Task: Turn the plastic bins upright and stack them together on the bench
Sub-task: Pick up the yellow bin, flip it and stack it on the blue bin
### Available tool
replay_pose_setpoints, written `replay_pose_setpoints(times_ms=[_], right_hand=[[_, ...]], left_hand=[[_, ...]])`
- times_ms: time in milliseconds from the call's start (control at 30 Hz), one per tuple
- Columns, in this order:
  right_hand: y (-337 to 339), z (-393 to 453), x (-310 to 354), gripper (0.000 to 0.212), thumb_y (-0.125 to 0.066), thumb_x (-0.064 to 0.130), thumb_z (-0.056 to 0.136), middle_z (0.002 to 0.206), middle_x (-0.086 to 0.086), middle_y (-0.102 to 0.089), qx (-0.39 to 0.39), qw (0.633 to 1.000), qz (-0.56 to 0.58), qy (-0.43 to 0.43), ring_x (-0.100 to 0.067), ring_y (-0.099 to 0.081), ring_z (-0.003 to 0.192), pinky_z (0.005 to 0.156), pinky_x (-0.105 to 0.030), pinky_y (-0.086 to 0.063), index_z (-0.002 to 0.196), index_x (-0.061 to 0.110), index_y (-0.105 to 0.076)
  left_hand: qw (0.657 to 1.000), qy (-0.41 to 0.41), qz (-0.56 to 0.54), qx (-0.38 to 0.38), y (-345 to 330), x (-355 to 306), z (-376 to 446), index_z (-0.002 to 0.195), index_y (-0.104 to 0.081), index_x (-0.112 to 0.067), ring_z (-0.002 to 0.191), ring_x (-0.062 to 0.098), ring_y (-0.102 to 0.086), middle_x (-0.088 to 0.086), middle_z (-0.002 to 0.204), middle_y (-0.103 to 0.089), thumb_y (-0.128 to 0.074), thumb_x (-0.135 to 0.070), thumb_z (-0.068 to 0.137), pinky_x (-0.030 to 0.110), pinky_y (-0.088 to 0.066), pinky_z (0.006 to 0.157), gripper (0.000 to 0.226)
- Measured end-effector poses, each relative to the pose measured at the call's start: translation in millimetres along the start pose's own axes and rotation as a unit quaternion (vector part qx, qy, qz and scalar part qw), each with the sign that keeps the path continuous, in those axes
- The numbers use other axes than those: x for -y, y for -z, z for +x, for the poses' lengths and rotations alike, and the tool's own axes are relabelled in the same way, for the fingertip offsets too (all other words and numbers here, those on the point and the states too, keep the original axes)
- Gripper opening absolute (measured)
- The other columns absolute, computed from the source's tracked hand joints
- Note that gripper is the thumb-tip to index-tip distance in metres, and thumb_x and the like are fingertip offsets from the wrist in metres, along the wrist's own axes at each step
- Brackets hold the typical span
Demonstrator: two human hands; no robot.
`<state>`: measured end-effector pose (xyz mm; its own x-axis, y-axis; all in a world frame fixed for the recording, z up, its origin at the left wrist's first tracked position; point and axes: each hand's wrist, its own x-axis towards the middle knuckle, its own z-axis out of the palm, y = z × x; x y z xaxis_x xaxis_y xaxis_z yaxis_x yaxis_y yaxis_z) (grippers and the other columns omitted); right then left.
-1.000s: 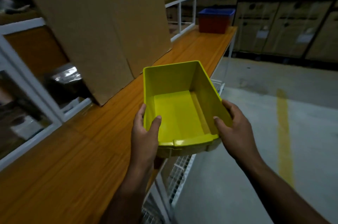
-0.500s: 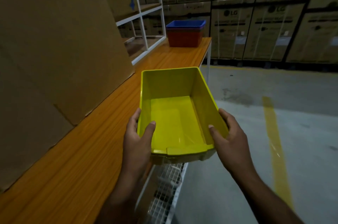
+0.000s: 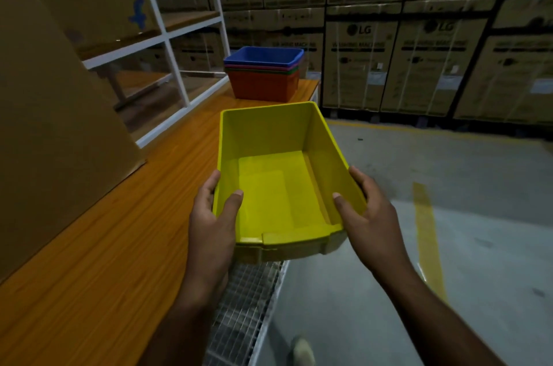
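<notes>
An empty yellow plastic bin (image 3: pixel 278 156) is held upright in the air, over the bench's right edge. My left hand (image 3: pixel 214 216) grips its left wall with the thumb inside. My right hand (image 3: pixel 369 216) grips its right wall the same way. At the far end of the wooden bench (image 3: pixel 119 231) stands a stack of nested upright bins (image 3: pixel 263 75): a blue one on top, pink and green rims under it, a red-orange one at the bottom.
A large cardboard sheet (image 3: pixel 54 114) leans along the bench's left side. A white shelf frame (image 3: pixel 176 66) rises behind it. A wire grid shelf (image 3: pixel 245 305) sits below the bench edge. Stacked cartons (image 3: pixel 419 51) line the far wall across the concrete floor.
I have moved forward along the bench with the yellow bin in both hands. The stack of bins at the far end is nearer and larger in view.
</notes>
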<state>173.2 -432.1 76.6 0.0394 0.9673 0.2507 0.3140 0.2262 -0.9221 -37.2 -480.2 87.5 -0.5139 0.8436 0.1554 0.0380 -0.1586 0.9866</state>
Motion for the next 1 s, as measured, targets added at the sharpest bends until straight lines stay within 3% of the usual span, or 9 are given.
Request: replay_pose_setpoints(times_ms=[167,300,400,500,633,733,833,1000], right_hand=[[-6,112,-32,0.056,-0.063,0.027,0.093,0.138,0.008,-0.055,-0.006,1.000,-0.007,0.015,-0.007,-0.056,0.115,0.096,-0.030,-0.049,0.145,0.023,-0.043],[-5,207,-41,0.055,-0.063,0.026,0.092,0.136,0.007,-0.056,-0.004,0.999,-0.019,0.027,-0.007,-0.057,0.114,0.092,-0.024,-0.049,0.144,0.022,-0.045],[-10,278,-45,0.053,-0.064,0.024,0.092,0.131,0.010,-0.058,-0.009,0.998,-0.018,0.054,0.002,-0.057,0.108,0.084,-0.008,-0.045,0.142,0.022,-0.047],[-15,336,-51,0.052,-0.063,0.024,0.092,0.128,0.012,-0.058,-0.005,0.998,0.001,0.061,0.013,-0.055,0.104,0.083,-0.007,-0.045,0.142,0.023,-0.047],[-23,412,-61,0.051,-0.062,0.027,0.093,0.123,0.018,-0.056,0.014,0.996,0.034,0.086,0.022,-0.052,0.100,0.079,-0.003,-0.044,0.141,0.023,-0.047],[-30,476,-71,0.049,-0.061,0.029,0.093,0.117,0.028,-0.053,0.041,0.992,0.064,0.105,0.024,-0.052,0.099,0.080,-0.004,-0.046,0.140,0.025,-0.046],[-34,538,-83,0.051,-0.060,0.031,0.094,0.123,0.019,-0.055,0.072,0.985,0.084,0.130,0.020,-0.053,0.103,0.083,-0.008,-0.048,0.142,0.024,-0.046],[-29,635,-94,0.053,-0.059,0.035,0.094,0.139,0.010,-0.052,0.139,0.973,0.100,0.152,-0.002,-0.053,0.120,0.100,-0.033,-0.049,0.144,0.025,-0.044]], left_hand=[[1.000,-0.008,-0.018,0.002,-68,26,95,0.146,-0.044,-0.029,0.117,0.007,-0.061,-0.012,0.135,-0.056,-0.060,-0.023,0.096,0.030,-0.054,0.087,0.053],[0.999,-0.009,-0.034,-0.001,-118,28,173,0.146,-0.043,-0.030,0.117,0.008,-0.062,-0.011,0.138,-0.056,-0.059,-0.025,0.096,0.031,-0.054,0.086,0.053],[0.999,-0.025,-0.045,-0.007,-155,25,228,0.147,-0.042,-0.031,0.119,0.007,-0.060,-0.013,0.139,-0.055,-0.059,-0.023,0.097,0.032,-0.053,0.089,0.053],[0.998,-0.036,-0.046,-0.026,-185,22,274,0.148,-0.041,-0.029,0.122,0.008,-0.059,-0.011,0.141,-0.054,-0.059,-0.022,0.097,0.038,-0.052,0.098,0.054],[0.997,-0.041,-0.046,-0.046,-218,19,332,0.147,-0.042,-0.030,0.120,0.009,-0.062,-0.011,0.140,-0.056,-0.059,-0.024,0.097,0.040,-0.053,0.097,0.053],[0.994,-0.060,-0.048,-0.072,-247,22,372,0.148,-0.042,-0.026,0.118,0.009,-0.063,-0.007,0.140,-0.058,-0.059,-0.022,0.097,0.037,-0.054,0.094,0.053],[0.989,-0.084,-0.040,-0.112,-279,25,408,0.147,-0.043,-0.022,0.118,0.012,-0.064,-0.003,0.139,-0.059,-0.058,-0.018,0.098,0.037,-0.054,0.093,0.052],[0.980,-0.101,-0.014,-0.170,-339,19,460,0.148,-0.043,-0.023,0.111,0.012,-0.066,-0.005,0.135,-0.061,-0.051,-0.007,0.097,0.034,-0.057,0.085,0.054]])
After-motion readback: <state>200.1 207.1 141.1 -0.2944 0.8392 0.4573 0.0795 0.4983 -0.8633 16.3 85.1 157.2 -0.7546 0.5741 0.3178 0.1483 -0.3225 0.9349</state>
